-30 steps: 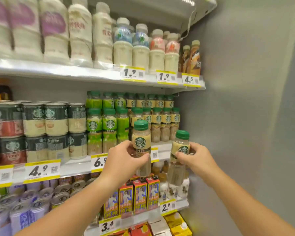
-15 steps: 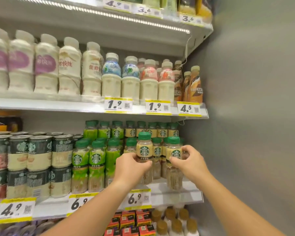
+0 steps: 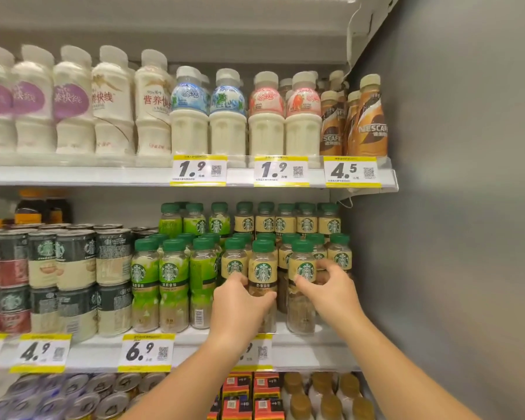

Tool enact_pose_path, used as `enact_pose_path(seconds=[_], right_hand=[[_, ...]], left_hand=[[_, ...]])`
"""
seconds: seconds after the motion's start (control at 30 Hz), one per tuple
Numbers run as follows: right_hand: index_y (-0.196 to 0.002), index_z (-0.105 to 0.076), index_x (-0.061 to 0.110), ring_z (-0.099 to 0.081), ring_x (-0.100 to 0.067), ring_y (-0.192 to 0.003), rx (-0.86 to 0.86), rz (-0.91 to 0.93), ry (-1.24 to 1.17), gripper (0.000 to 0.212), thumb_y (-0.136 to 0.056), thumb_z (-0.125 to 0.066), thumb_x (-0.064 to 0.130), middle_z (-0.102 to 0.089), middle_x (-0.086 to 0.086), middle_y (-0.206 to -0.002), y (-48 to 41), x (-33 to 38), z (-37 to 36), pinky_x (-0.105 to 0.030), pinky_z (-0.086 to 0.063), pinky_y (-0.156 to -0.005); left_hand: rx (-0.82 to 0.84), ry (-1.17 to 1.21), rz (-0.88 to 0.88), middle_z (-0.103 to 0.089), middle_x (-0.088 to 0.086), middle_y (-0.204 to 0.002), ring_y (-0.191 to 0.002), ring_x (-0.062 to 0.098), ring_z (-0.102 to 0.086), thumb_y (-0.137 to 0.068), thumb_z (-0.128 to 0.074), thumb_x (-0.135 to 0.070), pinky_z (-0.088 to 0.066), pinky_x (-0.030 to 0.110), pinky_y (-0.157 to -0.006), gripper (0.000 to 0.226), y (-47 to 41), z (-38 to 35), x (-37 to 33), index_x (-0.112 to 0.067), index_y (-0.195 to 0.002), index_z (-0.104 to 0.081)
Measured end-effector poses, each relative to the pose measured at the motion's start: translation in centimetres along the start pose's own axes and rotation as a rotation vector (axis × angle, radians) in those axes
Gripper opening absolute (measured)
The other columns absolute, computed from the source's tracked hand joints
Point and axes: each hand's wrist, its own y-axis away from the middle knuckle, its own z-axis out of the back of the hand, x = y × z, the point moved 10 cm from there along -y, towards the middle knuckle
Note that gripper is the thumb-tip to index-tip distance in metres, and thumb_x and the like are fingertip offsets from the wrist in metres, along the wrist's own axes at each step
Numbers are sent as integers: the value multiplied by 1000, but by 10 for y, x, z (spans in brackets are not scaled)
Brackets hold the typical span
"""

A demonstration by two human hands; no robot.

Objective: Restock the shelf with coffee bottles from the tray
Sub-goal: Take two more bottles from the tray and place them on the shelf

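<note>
The long white metal middle shelf (image 3: 300, 353) with yellow price tags along its lip now carries both of my bottles. A second ago I held them in the air below and in front of that lip; half a second ago they were just crossing it. Now their bases sit on the shelf at its front edge, ahead of the rows of beige-label bottles behind, so this pair looks delivered, and I judge the next step is to let go and return to the tray, which is out of sight here.

My left hand (image 3: 240, 310) is wrapped around the lower body of the green-capped clear plastic coffee bottle with the beige label (image 3: 262, 275), just right of the green-label bottles on the same shelf. My right hand (image 3: 335, 294) grips the matching second coffee bottle (image 3: 302, 268) with thumb in front and fingers behind; it stands just beside the first, toward the shelf's right end.

Compared with the earlier frames, the shelf also sits lower and larger in my view, as I have come closer.
</note>
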Motion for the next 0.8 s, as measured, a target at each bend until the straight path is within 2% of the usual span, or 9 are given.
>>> enact_pose_path(seconds=[0.1, 0.17, 0.23, 0.3, 0.4, 0.5, 0.57, 0.67, 0.8], right_hand=[[-138, -50, 21, -56, -15, -117, 30, -2, 43, 70, -78, -78, 42, -58, 10, -121, 9, -12, -3, -34, -49, -95], [-131, -56, 21, -61, -14, -107, 90, -16, 136, 63, -76, -79, 43, -64, 8, -117, 18, -21, -10, -31, -51, -88], [-117, -63, 20, -61, -7, -88, 128, -10, 215, 46, -78, -78, 39, -68, 7, -104, 24, -24, -13, -25, -49, -75], [-112, -64, 19, -59, -6, -82, 126, 6, 246, 39, -79, -78, 35, -69, 5, -100, 25, -23, -14, -23, -48, -72], [-116, -64, 16, -59, -11, -86, 117, 11, 277, 44, -79, -78, 36, -65, 5, -99, 25, -20, -17, -23, -46, -73], [-119, -65, 16, -61, -12, -91, 106, -3, 285, 50, -77, -78, 40, -68, 3, -104, 22, -23, -20, -24, -47, -74], [-119, -66, 14, -64, -14, -93, 94, -24, 280, 54, -74, -80, 42, -70, 2, -107, 19, -27, -23, -28, -52, -77], [-123, -66, 14, -66, -19, -102, 85, -43, 279, 66, -69, -82, 48, -71, -1, -114, 15, -31, -28, -37, -57, -88], [-126, -64, 14, -66, -21, -106, 84, -42, 291, 74, -67, -83, 52, -71, -4, -119, 9, -34, -34, -40, -57, -91]], left_hand=[[-56, -19, -15, -69, -8, -77, -72, 9, -66, -73, -81, -43, -53, 26, -59, 36, 6, 1, -1, -17, -92, -66], [-78, -37, -22, -68, -4, -85, -78, 14, -65, -72, -80, -46, -55, 30, -66, 40, 7, 2, -2, -15, -95, -67], [-69, -43, -19, -68, -1, -91, -85, 18, -65, -71, -81, -46, -57, 35, -73, 44, 8, 1, 2, -15, -99, -66], [-42, -80, -24, -68, 1, -98, -92, 20, -65, -72, -81, -45, -55, 34, -78, 50, 13, -3, 9, -12, -107, -68], [-16, -113, -23, -70, 3, -102, -94, 20, -64, -78, -80, -41, -46, 24, -73, 52, 19, -6, 17, -7, -116, -67], [0, -144, -21, -62, -2, -80, -77, 18, -57, -80, -79, -39, -45, 27, -66, 37, 17, -6, 13, -8, -98, -70], [5, -165, -8, -60, -3, -74, -70, 18, -55, -80, -79, -39, -42, 27, -60, 31, 15, -5, 12, -12, -86, -66], [2, -227, -20, -61, -1, -66, -62, 18, -55, -80, -78, -43, -34, 26, -48, 36, 13, -8, 14, -11, -72, -62], [27, -276, -50, -66, 5, -75, -72, 26, -60, -82, -75, -43, -41, 29, -58, 36, 10, -12, 11, -9, -78, -65]])
